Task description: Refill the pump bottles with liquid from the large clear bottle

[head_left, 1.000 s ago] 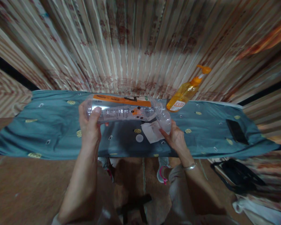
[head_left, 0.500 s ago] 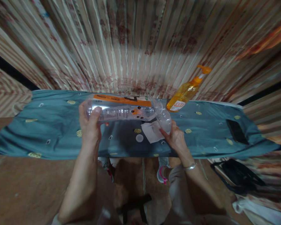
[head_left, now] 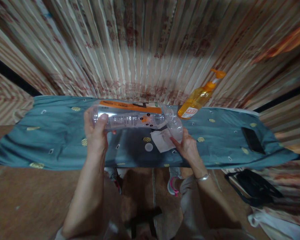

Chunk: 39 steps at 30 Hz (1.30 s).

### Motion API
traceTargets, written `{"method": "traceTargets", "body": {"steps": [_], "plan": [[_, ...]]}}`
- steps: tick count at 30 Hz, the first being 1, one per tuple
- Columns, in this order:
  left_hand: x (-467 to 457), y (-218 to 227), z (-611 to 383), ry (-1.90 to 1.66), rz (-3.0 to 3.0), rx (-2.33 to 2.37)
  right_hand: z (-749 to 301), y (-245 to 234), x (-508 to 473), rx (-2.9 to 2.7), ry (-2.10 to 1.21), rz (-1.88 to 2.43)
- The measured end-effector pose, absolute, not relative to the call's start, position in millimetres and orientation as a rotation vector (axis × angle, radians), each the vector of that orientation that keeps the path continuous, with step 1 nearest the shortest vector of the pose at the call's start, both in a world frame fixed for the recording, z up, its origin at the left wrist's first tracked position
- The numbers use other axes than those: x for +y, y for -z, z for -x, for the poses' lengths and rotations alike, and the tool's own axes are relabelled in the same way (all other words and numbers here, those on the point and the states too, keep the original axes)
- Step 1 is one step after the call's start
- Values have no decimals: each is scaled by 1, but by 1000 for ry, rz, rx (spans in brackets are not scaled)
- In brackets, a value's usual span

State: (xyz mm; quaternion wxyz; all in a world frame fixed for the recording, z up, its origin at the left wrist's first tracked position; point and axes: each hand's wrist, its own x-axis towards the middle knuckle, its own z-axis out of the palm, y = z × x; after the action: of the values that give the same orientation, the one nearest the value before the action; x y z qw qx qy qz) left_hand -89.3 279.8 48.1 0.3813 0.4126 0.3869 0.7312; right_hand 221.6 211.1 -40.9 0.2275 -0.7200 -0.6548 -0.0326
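Note:
My left hand [head_left: 97, 128] is wrapped round the base of a large clear plastic bottle [head_left: 130, 116] with an orange printed label. The bottle is held nearly level above the table, its neck pointing right and slightly down. At the neck is a small clear plastic container [head_left: 176, 126], perhaps a cup, gripped by my right hand [head_left: 186, 145]. The bottle's mouth meets or enters this container; the exact contact is hard to make out. Below them a white sheet of paper or tissue [head_left: 162, 140] and a round whitish cap [head_left: 148, 147] lie on the cloth.
An orange pump bottle [head_left: 196, 101] stands behind my right hand. On the right of the teal patterned tablecloth [head_left: 62, 140] lies a black phone [head_left: 253, 140]. Pleated curtains [head_left: 145, 50] hang close behind the table. A black bag [head_left: 257, 185] is at lower right, a dark stool [head_left: 143, 218] below.
Hardly anything differs. Both hands, the bottle and the small container keep almost the same places.

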Motion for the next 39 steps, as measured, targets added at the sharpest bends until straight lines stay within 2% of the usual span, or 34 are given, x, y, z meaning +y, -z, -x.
{"method": "traceTargets", "body": {"steps": [39], "plan": [[283,-43,92,-1877,-1091,951,-222,42,211,-1804,91,1967]]}}
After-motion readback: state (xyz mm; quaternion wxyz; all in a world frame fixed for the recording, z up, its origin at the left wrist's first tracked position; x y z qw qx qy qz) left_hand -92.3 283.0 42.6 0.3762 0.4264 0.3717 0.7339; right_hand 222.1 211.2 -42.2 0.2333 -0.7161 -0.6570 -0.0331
